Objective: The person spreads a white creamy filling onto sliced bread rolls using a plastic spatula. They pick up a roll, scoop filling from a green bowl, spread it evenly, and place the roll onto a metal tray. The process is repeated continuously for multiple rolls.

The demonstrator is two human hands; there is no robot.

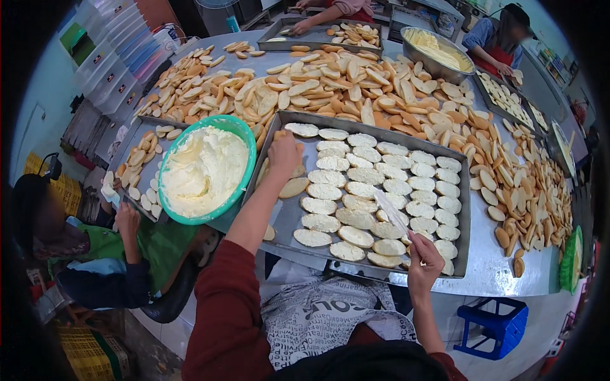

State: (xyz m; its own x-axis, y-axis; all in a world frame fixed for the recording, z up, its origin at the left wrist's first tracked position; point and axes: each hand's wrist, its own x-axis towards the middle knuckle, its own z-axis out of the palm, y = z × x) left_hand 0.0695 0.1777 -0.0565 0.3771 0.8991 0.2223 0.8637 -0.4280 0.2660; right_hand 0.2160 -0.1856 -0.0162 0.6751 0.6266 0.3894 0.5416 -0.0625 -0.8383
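My left hand (284,154) reaches into the left end of a metal baking tray (462,209). Its fingers are closed on a bread slice (279,134), mostly hidden by the hand. Below that hand lies a plain bread slice (293,188). My right hand (425,259) grips a pale, flat spreading spatula (391,213), its blade slanting up-left over the coated slices. Rows of oval bread slices coated with cream (361,175) cover most of the tray. Left of the tray stands a green basin (249,136) holding pale yellow cream (206,168).
Plain bread slices (356,79) lie heaped behind and right of the tray. A metal bowl of cream (438,54) stands beyond. Co-workers sit at left (101,254), far right (495,47) and across the table. A blue stool (495,327) stands below the table edge.
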